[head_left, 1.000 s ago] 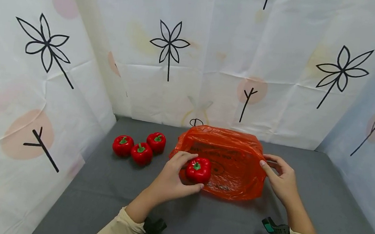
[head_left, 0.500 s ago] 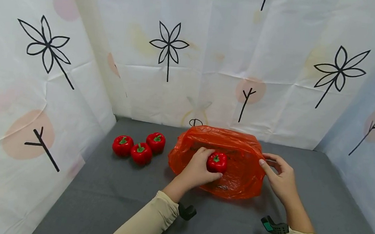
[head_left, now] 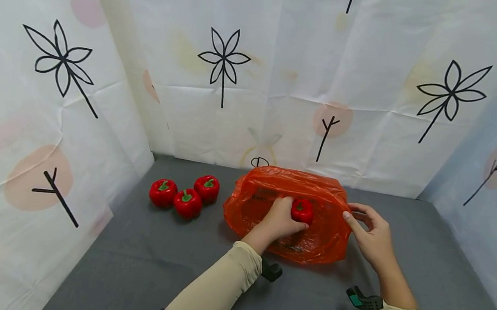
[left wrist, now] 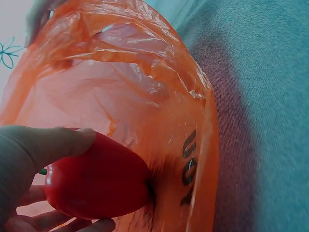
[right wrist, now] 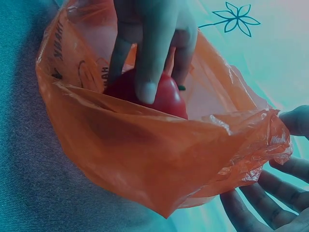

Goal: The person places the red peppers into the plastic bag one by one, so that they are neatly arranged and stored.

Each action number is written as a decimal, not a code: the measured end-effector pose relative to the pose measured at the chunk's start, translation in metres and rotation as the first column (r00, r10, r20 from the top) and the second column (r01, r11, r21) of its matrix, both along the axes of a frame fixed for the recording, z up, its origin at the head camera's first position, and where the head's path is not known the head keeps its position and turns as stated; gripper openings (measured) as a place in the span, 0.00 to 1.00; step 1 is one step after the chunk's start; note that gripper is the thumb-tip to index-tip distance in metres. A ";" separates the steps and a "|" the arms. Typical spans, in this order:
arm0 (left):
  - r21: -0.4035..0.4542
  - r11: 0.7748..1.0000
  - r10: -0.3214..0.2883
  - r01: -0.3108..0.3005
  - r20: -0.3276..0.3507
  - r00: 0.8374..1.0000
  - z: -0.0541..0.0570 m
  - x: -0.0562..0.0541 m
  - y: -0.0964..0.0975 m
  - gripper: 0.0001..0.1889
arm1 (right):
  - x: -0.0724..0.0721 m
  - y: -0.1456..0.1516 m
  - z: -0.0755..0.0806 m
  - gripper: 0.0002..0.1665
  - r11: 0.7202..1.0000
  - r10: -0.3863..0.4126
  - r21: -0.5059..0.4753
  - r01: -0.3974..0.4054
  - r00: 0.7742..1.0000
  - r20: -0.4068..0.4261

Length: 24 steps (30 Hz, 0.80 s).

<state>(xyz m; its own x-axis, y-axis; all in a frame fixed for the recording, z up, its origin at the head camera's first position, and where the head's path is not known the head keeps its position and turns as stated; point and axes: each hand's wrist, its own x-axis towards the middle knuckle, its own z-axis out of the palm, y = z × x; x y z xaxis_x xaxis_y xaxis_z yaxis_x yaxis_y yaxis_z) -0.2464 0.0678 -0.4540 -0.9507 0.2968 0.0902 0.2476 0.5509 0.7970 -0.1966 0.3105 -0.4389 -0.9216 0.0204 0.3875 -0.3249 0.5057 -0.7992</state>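
Note:
My left hand (head_left: 279,220) grips a red bell pepper (head_left: 302,211) with a green stem, inside the mouth of an orange plastic bag (head_left: 248,220). In the left wrist view the thumb lies over the pepper (left wrist: 104,179) and the other fingers curl beneath it. The right wrist view has the pepper (right wrist: 166,94) partly hidden behind the bag's near rim. At the bag's right edge my right hand (head_left: 372,233) pinches the rim between thumb and fingers. Dark printed letters show on the bag's inner wall.
Three more red bell peppers (head_left: 187,203) sit close together on the grey tabletop (head_left: 128,258), left of the bag. A white cloth wall (head_left: 284,78) with drawn flowers stands behind, and similar cloth closes off both sides.
My left hand has carried the pepper rightward from the bag's left side, deeper into its opening. The right hand keeps its hold on the rim, almost unmoved. The other peppers stay put.

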 end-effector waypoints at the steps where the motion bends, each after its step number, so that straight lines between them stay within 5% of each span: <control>1: 0.004 1.000 0.002 -0.002 -0.001 1.000 -0.001 -0.002 0.002 0.33 | 0.000 0.000 0.000 0.21 1.000 -0.001 0.004 0.001 1.000 0.002; 14: 0.003 1.000 0.023 -0.024 0.090 0.996 0.000 -0.008 0.010 0.28 | 0.001 0.001 -0.001 0.21 1.000 -0.006 0.023 0.006 1.000 0.004; 24: 0.014 1.000 0.009 -0.010 0.013 1.000 -0.006 -0.006 0.012 0.33 | 0.001 0.001 0.000 0.21 1.000 -0.008 0.021 0.008 1.000 0.005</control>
